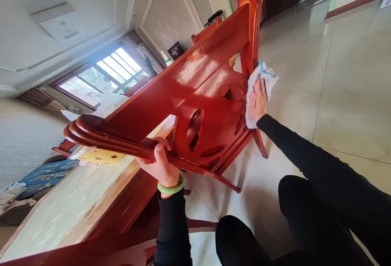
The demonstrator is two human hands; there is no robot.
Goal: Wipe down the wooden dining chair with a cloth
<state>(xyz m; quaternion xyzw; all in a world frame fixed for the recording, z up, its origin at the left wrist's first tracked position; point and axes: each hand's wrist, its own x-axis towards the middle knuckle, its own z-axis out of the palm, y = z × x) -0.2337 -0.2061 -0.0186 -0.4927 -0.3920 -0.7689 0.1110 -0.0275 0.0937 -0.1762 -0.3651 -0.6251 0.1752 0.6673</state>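
A glossy red wooden chair [210, 78] with a carved, cut-out back fills the middle of the view, its back turned toward me. My left hand [160, 164], with a green bangle at the wrist, is wrapped round the chair's left side post. On the right side post, my right hand [259, 98] presses a white cloth with blue edging [252, 113] against the wood, its fingers lying over the cloth.
A table with a pale, marble-like top [61, 205] runs along the lower left, with a yellow item [104, 156] on it. Tiled floor [299, 95] lies to the right. A window [104, 72] is at the back left.
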